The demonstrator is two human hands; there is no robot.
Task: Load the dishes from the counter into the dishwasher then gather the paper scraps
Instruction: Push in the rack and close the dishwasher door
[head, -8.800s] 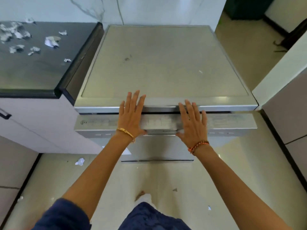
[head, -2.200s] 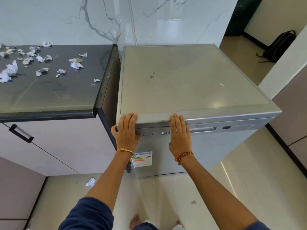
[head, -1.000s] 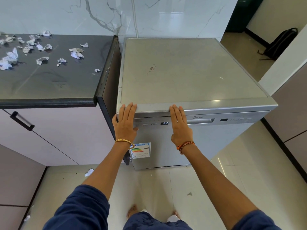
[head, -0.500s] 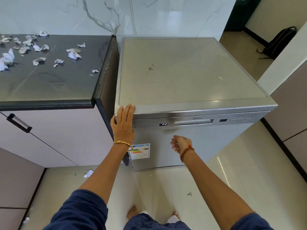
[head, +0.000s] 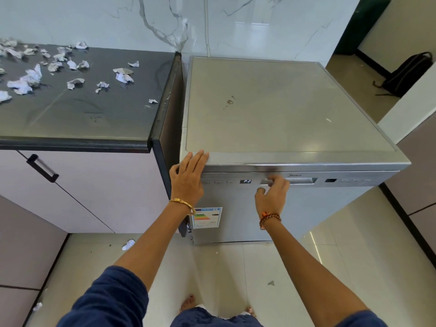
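Observation:
The silver dishwasher (head: 283, 109) stands with its door closed, its small display reading P2. My left hand (head: 188, 178) lies flat on the top front left corner, fingers together and holding nothing. My right hand (head: 273, 192) is at the left end of the recessed door handle (head: 302, 181), fingers curled at the recess; whether they grip it is unclear. Several crumpled paper scraps (head: 122, 75) are scattered over the dark counter (head: 77, 119) to the left. No dishes are visible on the counter.
One paper scrap (head: 128, 244) lies on the tiled floor by the cabinet base, another (head: 37, 306) at the lower left. A black cabinet handle (head: 42, 168) sticks out on the left. A black backpack (head: 405, 74) rests on the floor at the far right.
The dishwasher door went from partly open to closed. My right hand left the top edge, dropped, then rose to the door handle. My left hand stayed at the corner.

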